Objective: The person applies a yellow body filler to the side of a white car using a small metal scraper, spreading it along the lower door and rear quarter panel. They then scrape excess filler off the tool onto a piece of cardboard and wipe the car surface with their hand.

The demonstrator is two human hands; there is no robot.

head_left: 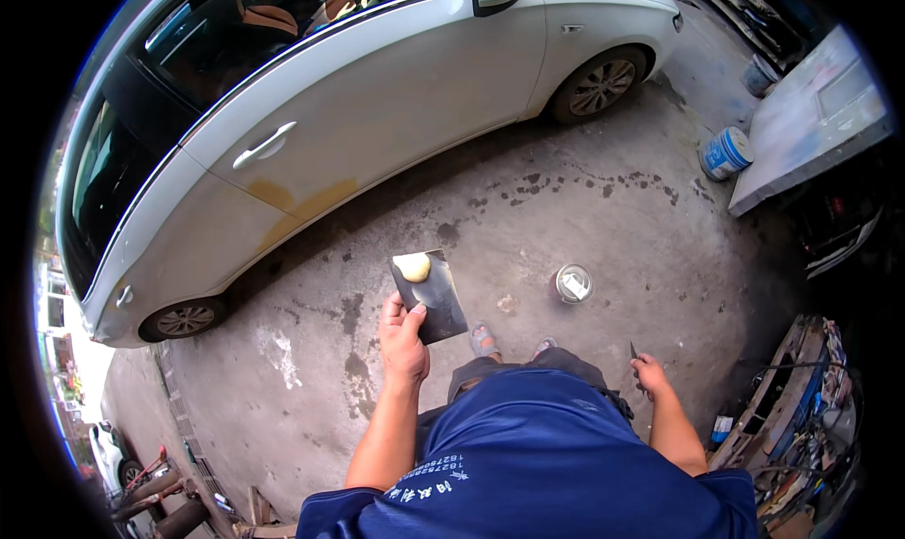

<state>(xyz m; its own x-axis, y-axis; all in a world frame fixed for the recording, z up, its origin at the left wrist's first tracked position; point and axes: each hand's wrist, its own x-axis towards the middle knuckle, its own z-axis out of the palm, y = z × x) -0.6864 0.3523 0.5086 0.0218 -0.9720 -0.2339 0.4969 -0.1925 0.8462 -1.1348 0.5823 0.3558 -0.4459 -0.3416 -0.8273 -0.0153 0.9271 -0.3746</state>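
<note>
My left hand (404, 348) grips the lower edge of a dark rectangular mixing board (439, 311), thumb on top and fingers underneath. A pale yellow lump of putty (412, 267) sits near the board's far edge. Lower and to the right, my right hand (649, 374) is closed round a thin dark pointed blade (633, 350), perhaps a putty knife; its handle is hidden in the fingers. Before me stands a white car (396, 96) with dull yellow filler patches (306, 202) low on its side. An opened round tin (571, 284) with something whitish on top rests on the floor.
A blue and white bucket (726, 153) stands beside a leaning pale panel (815, 115) at the far right. Scrap parts (797, 416) pile up at the near right. Metal bars (156, 497) lie at the near left. Dark wet spots (566, 182) mark the concrete.
</note>
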